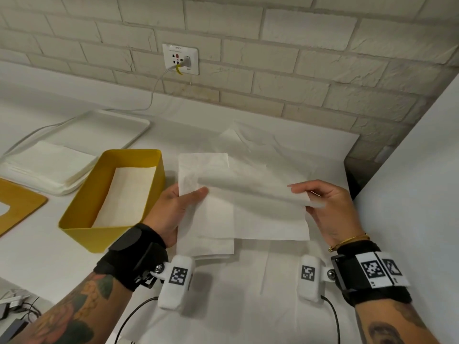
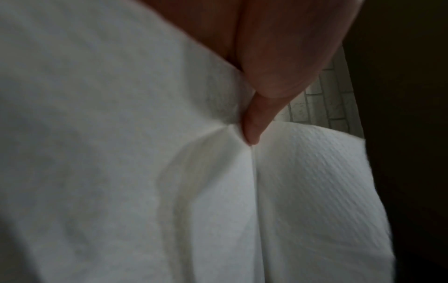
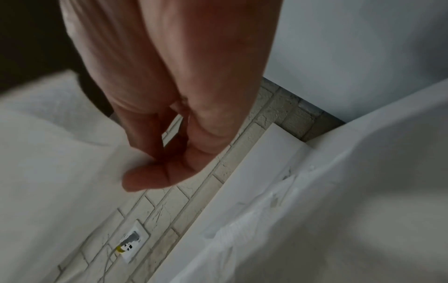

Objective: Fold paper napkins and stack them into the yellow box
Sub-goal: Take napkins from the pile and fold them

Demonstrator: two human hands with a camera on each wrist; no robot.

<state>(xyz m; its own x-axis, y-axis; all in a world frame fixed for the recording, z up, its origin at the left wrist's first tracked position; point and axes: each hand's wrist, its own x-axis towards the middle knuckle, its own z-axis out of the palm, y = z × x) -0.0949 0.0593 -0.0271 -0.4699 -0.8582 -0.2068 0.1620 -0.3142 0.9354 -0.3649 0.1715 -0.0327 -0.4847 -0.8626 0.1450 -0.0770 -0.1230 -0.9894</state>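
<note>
Two hands, one sheet: both hold a single paper napkin (image 1: 248, 209) above the table (image 1: 248, 306).
Table: white, paper-covered, running back to a pale brick wall (image 1: 273, 45).
Tray (image 1: 134, 125): white, at the far left, carrying a flat stack of unfolded napkins (image 1: 47, 162).
Yellow box (image 1: 82, 234): open-topped, just left of the held sheet; a folded napkin (image 1: 124, 194) lies flat on its floor.
Paper napkin: white, finely embossed in diagonal ribs, thin enough to sag; its right part is doubling over in a soft roll, and its left part hangs as a narrower strip over another folded piece on the table.
Left hand (image 1: 173, 209): thumb on top, fingers beneath, clamped on the left edge; the wrist view shows a fingertip (image 2: 252, 132) pressed into a crease.
Right hand (image 1: 327, 207): thumb and fingertips (image 3: 150, 178) brought together, pinching the sheet's right edge.
Wall socket (image 1: 180, 59): white, with a plugged cable.
</note>
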